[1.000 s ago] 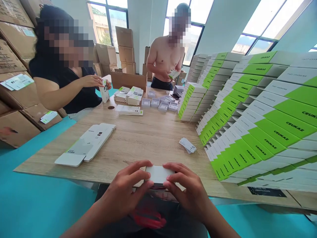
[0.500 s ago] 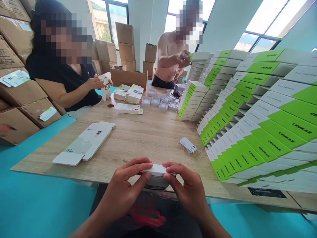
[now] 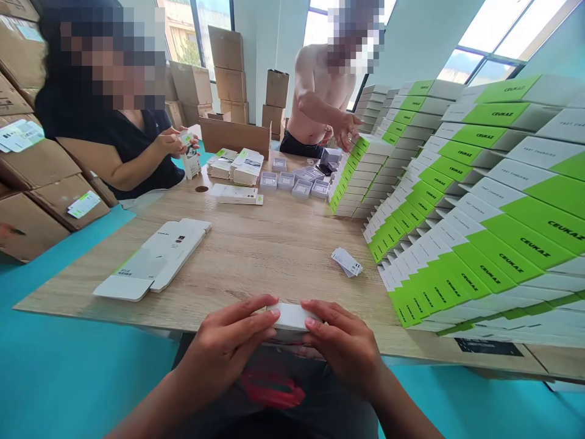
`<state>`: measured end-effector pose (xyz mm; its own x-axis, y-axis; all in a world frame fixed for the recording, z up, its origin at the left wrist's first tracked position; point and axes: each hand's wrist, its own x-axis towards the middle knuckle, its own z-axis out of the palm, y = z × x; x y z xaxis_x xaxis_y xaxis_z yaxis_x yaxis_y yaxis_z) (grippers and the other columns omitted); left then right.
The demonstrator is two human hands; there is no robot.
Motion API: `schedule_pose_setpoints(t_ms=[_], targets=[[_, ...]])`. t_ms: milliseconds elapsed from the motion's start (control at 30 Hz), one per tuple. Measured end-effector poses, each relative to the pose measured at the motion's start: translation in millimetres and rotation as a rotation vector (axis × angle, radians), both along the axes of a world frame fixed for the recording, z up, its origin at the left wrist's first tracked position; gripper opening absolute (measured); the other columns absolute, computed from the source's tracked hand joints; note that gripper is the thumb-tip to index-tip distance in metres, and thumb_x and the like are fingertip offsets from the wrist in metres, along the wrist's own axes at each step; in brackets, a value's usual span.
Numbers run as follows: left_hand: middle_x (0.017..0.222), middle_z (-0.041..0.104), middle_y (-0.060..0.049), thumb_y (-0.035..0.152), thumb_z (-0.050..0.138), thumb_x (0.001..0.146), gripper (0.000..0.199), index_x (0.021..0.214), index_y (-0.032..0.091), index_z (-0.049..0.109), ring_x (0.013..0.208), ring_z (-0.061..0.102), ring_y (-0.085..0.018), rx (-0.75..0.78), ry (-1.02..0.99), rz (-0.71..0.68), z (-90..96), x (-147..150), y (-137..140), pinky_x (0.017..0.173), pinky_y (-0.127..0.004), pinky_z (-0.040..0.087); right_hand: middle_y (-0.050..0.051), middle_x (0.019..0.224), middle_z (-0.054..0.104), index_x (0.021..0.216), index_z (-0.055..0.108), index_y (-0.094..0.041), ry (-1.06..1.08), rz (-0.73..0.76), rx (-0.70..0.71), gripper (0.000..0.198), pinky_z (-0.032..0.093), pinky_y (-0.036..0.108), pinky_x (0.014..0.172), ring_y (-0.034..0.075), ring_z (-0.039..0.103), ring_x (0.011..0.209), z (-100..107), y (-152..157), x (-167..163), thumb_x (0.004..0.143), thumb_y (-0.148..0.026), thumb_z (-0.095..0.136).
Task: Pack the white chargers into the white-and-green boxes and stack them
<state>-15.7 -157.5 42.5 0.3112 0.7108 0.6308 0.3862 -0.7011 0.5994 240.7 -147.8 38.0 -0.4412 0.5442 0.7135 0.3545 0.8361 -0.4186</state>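
Note:
A small white carton [image 3: 290, 316] stands on end at the table's near edge, its closed white end facing up. My left hand [image 3: 235, 332] grips it from the left, with fingertips on the top edge. From the right, my right hand [image 3: 340, 335] presses its fingers on the opposite edge. Most of the carton's lower part is hidden below the hands. Ahead and to the right lies a small pile of printed slips [image 3: 347, 261]. Flattened white cartons [image 3: 158, 256] lie in a stack on the left.
Tall stacks of green-and-white boxes [image 3: 466, 244] line the table's right side. Clear plastic trays [image 3: 286, 180] and more flat cartons [image 3: 247, 166] are farther back. One co-worker [image 3: 123, 134] handles a carton at left; another [image 3: 315, 91] reaches toward the stacks. Brown boxes [image 3: 36, 183] are piled at left.
My fingers have shifted on the carton, and its white top now tilts more toward me. The far co-worker's hand has let go of a box on the back stack and come down to a lower stack.

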Motion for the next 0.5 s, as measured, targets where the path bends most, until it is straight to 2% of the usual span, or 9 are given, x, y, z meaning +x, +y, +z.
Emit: schedule_pose_setpoints(t_ms=[100, 167, 233, 300, 400, 467, 500], targets=[[0.135, 0.07, -0.013, 0.002, 0.065, 0.093, 0.043, 0.132, 0.02, 0.068, 0.117, 0.072, -0.021, 0.182, 0.093, -0.069, -12.8, -11.5, 5.1, 0.098, -0.027, 0.06, 0.014, 0.126, 0.074, 0.128, 0.065, -0.025, 0.015, -0.002, 0.011, 0.037, 0.062, 0.036, 0.089, 0.022, 0.072, 0.111, -3.1, 0.5, -0.6, 0.094, -0.01, 0.068], [0.139, 0.066, -0.016, -0.001, 0.063, 0.093, 0.048, 0.137, 0.018, 0.065, 0.124, 0.068, -0.025, 0.233, 0.133, -0.092, -21.3, -15.8, 6.9, 0.102, -0.033, 0.059, 0.014, 0.128, 0.073, 0.127, 0.065, -0.026, 0.023, -0.012, -0.004, 0.038, 0.061, 0.036, 0.091, 0.022, 0.072, 0.112, -5.2, -1.0, -1.0, 0.093, -0.009, 0.069], [0.144, 0.063, -0.015, -0.001, 0.062, 0.094, 0.052, 0.14, 0.022, 0.062, 0.128, 0.065, -0.027, 0.227, 0.132, -0.1, -30.4, -14.5, 6.8, 0.104, -0.037, 0.058, 0.014, 0.134, 0.07, 0.125, 0.066, -0.027, 0.031, -0.029, -0.064, 0.037, 0.061, 0.035, 0.092, 0.022, 0.072, 0.114, -8.3, -3.2, -0.1, 0.093, -0.01, 0.069], [0.147, 0.061, -0.013, 0.007, 0.062, 0.097, 0.055, 0.147, 0.028, 0.053, 0.126, 0.067, -0.025, 0.119, 0.042, -0.079, -40.0, -6.8, 5.1, 0.101, -0.036, 0.06, 0.013, 0.136, 0.068, 0.122, 0.068, -0.028, 0.049, -0.055, -0.16, 0.033, 0.062, 0.032, 0.09, 0.022, 0.072, 0.113, -12.0, -4.8, 1.7, 0.093, -0.011, 0.068], [0.14, 0.067, -0.014, 0.027, 0.06, 0.102, 0.057, 0.154, 0.029, 0.038, 0.113, 0.074, -0.023, -0.166, -0.123, 0.012, -50.0, 10.6, 3.9, 0.088, -0.032, 0.065, 0.01, 0.129, 0.072, 0.117, 0.07, -0.03, 0.118, -0.091, -0.276, 0.027, 0.062, 0.03, 0.088, 0.021, 0.073, 0.112, -13.9, -3.6, 4.4, 0.094, -0.014, 0.067], [0.126, 0.075, -0.012, 0.037, 0.06, 0.102, 0.05, 0.148, 0.026, 0.046, 0.104, 0.077, -0.024, -0.235, -0.106, 0.101, -47.6, 19.5, 7.9, 0.082, -0.03, 0.066, 0.009, 0.127, 0.074, 0.113, 0.07, -0.03, 0.192, -0.11, -0.355, 0.02, 0.061, 0.031, 0.09, 0.022, 0.073, 0.113, -8.6, -0.4, 5.2, 0.096, -0.02, 0.067], [0.12, 0.077, -0.011, 0.04, 0.061, 0.101, 0.045, 0.142, 0.025, 0.052, 0.101, 0.078, -0.024, -0.198, -0.063, 0.138, -42.5, 22.1, 11.6, 0.081, -0.03, 0.065, 0.01, 0.127, 0.073, 0.112, 0.069, -0.029, 0.23, -0.119, -0.411, 0.017, 0.06, 0.032, 0.092, 0.023, 0.072, 0.115, -3.5, 1.5, 5.1, 0.096, -0.024, 0.067]])
